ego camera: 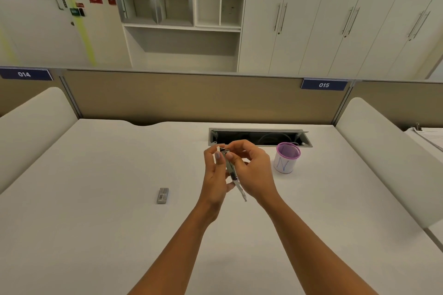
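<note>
Both hands hold a slim metal stapler (230, 168) above the white desk (96, 235), its far end raised and its thin lower arm pointing down toward me. My left hand (215, 175) grips the body from the left, thumb near the top. My right hand (254, 170) pinches the top end with thumb and fingers. A small grey box of staples (163, 195) lies flat on the desk to the left of my hands.
A purple-rimmed mesh pen cup (286, 157) wrapped in white paper stands just right of my right hand. Behind it is an open cable tray (259, 137) set in the desk. Padded dividers (383, 151) flank the desk, and a tan partition (191, 98) closes the back.
</note>
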`<state>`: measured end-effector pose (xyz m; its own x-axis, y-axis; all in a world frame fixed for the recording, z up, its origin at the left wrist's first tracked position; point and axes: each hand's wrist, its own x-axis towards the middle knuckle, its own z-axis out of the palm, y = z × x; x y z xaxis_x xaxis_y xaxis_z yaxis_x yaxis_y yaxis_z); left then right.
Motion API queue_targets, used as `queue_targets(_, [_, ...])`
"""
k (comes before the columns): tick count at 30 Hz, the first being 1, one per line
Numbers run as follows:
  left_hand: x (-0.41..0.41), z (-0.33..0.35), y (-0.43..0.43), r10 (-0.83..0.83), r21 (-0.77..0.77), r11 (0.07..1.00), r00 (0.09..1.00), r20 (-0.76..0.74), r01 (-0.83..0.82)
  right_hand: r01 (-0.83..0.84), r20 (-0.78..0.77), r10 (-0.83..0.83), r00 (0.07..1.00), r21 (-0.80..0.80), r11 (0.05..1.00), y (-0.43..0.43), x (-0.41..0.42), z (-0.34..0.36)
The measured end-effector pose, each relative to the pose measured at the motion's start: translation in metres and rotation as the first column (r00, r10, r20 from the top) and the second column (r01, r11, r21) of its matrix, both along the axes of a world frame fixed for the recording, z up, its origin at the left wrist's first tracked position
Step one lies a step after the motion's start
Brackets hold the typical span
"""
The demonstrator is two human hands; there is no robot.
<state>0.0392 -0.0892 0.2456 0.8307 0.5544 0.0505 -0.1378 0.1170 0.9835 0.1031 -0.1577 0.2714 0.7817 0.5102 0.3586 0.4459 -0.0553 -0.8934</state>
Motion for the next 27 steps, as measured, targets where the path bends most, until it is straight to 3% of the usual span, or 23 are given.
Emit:
queue_targets(12, [0.009, 0.003, -0.012, 0.189, -0.321, 0.935, 0.978, 0.087, -0.152, 0.067, -0.005, -0.067, 0.998, 0.131, 0.989, 0.015, -0.023, -0.005])
queue_targets(22, [0.008, -0.004, -0.011, 0.171, -0.374, 0.919, 0.981, 0.092, -0.125, 0.104, -0.031, -0.1, 0.994, 0.162, 0.981, 0.021, -0.029, -0.012])
queue_targets(27, [0.006, -0.003, -0.011, 0.222, -0.281, 0.941, 0.971, 0.093, -0.188, 0.128, -0.04, -0.123, 0.992, 0.164, 0.978, 0.021, -0.033, -0.013])
